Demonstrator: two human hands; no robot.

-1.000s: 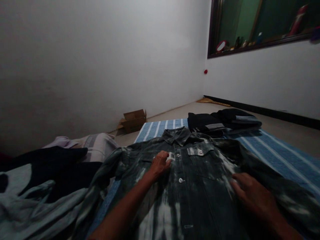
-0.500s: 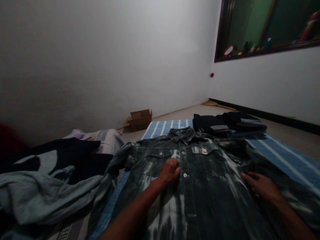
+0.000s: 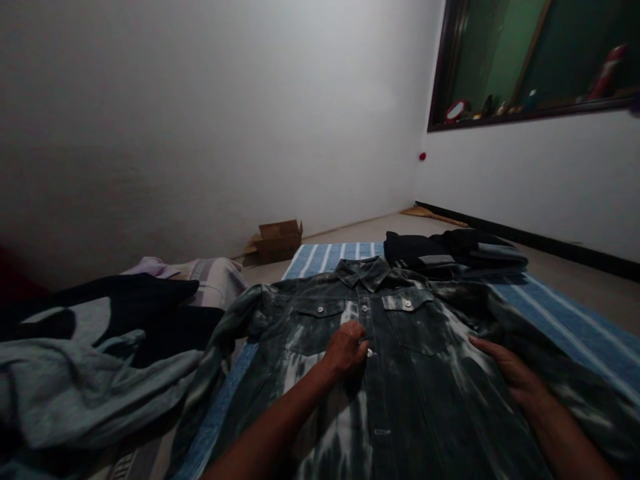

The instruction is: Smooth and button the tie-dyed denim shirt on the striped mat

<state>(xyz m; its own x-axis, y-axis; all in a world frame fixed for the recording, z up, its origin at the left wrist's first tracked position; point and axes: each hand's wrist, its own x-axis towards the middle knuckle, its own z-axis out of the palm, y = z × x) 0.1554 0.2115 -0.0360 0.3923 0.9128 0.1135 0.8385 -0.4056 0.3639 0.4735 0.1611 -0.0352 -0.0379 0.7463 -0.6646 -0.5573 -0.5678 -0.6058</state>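
A dark grey-green denim jacket (image 3: 415, 393) with whitish tie-dye streaks lies spread face up, its collar away from me and its front closed. My left hand (image 3: 347, 348) is over the button placket beside a metal button, its fingers curled in; whatever they grip is hidden beneath them. Along the jacket's side, near the base of its right-hand sleeve, my right hand (image 3: 510, 367) rests with fingers stretched out on the cloth. Two flapped chest pockets show above the hands.
Under the jacket is a blue striped mat (image 3: 570, 320). Folded dark clothes (image 3: 450, 253) sit beyond the collar. On the left lies a heap of grey and black clothes (image 3: 100, 380). A cardboard box (image 3: 278, 241) stands by the wall, and a broom-like thing (image 3: 435, 215) lies in the corner.
My left hand has shifted slightly right and now partly covers the second button. My right hand has moved a little left, with its fingers straighter against the jacket. The camera view has tilted slightly.
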